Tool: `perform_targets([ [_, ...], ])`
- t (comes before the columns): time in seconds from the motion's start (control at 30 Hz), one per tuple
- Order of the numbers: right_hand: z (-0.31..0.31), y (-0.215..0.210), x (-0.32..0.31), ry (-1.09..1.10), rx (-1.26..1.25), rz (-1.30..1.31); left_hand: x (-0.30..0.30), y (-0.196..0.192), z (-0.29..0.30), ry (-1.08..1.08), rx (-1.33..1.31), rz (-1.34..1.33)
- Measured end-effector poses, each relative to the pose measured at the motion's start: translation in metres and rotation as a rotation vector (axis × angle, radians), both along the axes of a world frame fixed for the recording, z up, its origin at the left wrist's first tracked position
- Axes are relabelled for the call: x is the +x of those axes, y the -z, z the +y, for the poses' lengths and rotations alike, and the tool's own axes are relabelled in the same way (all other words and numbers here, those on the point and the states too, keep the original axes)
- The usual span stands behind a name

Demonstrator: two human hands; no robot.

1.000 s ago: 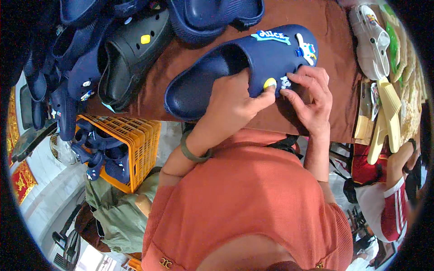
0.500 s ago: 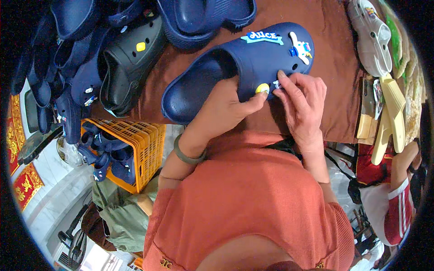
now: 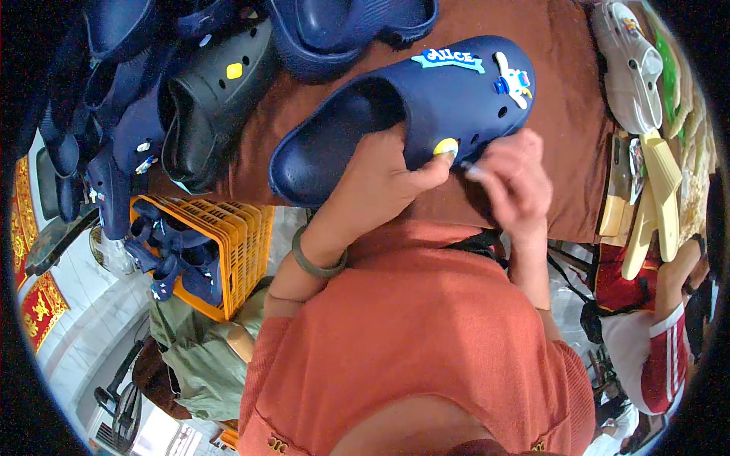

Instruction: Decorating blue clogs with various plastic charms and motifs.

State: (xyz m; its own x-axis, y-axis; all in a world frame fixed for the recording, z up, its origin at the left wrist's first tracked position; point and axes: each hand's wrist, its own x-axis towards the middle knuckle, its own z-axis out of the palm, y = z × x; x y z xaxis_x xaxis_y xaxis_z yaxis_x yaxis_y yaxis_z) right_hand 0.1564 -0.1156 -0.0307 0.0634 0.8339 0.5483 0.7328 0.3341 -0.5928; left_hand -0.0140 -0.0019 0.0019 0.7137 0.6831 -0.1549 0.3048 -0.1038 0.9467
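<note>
A navy blue clog lies on its side edge in front of me, its toe pointing right. My left hand grips it, fingers inside the opening and thumb on a round yellow and white charm. A blue name-banner charm and a white rabbit-like charm sit on its upper. Just off the clog's near side, my right hand is blurred, its fingers pinched on a small pale bluish charm whose shape is unclear.
Navy clogs and a black clog crowd the left of the brown cloth. An orange crate holding more clogs stands below. White clogs and cream slides lie right, near another person's arm.
My right hand has drawn back slightly from the clog with the small charm, leaving a bare hole beside the yellow one. The left hand keeps its grip.
</note>
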Motion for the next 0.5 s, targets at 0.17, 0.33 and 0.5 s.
perform_targets([
  [0.17, 0.007, -0.015, 0.009, 0.112, -0.16, 0.077, -0.001, -0.002, 0.0, 0.006, -0.008, 0.003],
  [0.33, 0.011, -0.018, -0.001, 0.183, -0.231, 0.187, -0.003, 0.001, 0.0, 0.027, 0.019, 0.015],
  [0.5, 0.011, -0.021, -0.011, 0.354, -0.304, 0.315, -0.002, 0.001, 0.0, 0.031, -0.003, 0.009],
])
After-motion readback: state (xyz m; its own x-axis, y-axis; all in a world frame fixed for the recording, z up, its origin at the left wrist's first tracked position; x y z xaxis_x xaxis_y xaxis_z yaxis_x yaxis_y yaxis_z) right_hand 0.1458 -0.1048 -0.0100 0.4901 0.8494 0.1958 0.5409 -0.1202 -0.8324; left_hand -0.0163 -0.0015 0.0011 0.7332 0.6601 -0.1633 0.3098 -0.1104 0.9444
